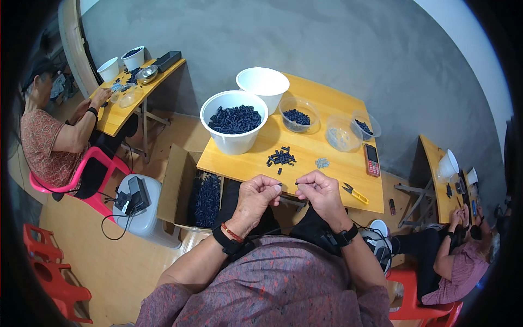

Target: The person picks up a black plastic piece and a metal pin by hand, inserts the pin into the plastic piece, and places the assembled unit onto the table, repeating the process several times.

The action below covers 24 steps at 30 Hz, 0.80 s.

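Just above the near edge of the yellow table (327,191), my left hand (256,199) is closed in a pinch on a small black piece (280,185). Facing it across a narrow gap, my right hand (322,196) pinches another tiny dark piece (297,184). Both pieces are too small to make out fully. Beyond my fingers lies a loose pile of short black tube-like parts (281,157). To its right is a little heap of small pale, clear-looking parts (322,163). Yellow-handled thread snips (356,193) rest to the right of my right hand.
A white bucket (231,143) of black parts, another white bucket (262,82) and clear plastic bowls (342,133) stand farther back. A red phone (372,159) lies at right. Left below is a cardboard box (177,185) of black parts. People work at side tables.
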{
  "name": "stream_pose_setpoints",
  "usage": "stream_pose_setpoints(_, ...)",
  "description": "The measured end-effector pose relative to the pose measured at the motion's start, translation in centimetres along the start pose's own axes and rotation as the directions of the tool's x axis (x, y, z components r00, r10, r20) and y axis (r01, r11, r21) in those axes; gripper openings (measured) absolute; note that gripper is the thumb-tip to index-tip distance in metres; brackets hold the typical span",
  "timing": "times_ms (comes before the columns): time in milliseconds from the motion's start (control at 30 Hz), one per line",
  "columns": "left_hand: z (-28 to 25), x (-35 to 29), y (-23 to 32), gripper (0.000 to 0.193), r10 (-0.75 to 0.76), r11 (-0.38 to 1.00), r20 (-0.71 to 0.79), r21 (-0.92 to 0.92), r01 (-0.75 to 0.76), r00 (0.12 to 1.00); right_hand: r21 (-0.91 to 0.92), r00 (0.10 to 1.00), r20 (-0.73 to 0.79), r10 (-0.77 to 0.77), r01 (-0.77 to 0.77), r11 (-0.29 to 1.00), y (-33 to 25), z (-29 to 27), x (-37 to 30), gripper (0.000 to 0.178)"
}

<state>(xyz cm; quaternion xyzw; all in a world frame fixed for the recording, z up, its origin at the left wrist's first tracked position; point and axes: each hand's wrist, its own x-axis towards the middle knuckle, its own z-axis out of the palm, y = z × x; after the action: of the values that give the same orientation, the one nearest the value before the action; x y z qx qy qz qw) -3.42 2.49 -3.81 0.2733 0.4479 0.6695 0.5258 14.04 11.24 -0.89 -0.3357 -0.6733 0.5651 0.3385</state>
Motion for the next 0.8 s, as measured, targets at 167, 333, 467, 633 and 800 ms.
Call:
stream_pose_setpoints(167,0.7,-0.4,-0.1,0.009,-0.008,0.999,0.121,-0.031,0.012,0.993,0.096,0.999,0.026,-0.038,0.035,0.995,-0.6,0.4,-0.8,0.01)
stream_pose_setpoints(333,0.5,-0.5,-0.2,0.009,-0.037,0.998,0.156,-0.05,0.045,0.987,0.075,0.995,0.036,-0.093,0.09,0.993,-0.8,0.9,-0.8,0.013)
stream_pose_setpoints(467,0.5,-0.5,0.0,0.009,-0.046,0.998,0.167,-0.044,0.054,0.985,0.1,0.993,0.049,-0.103,0.098,0.99,-0.8,1.1,-0.6,0.013)
stream_pose_setpoints(633,1.0,-0.7,0.6,0.009,-0.047,0.998,0.155,-0.044,0.054,0.987,0.025,0.982,0.077,-0.172,0.171,0.985,-0.9,1.2,-0.4,0.012)
stream_pose_setpoints(800,0.7,-0.6,0.3,0.009,-0.054,0.998,0.175,-0.026,0.059,0.983,-0.046,0.971,0.074,-0.229,0.233,0.971,-1.3,1.5,-0.5,0.011)
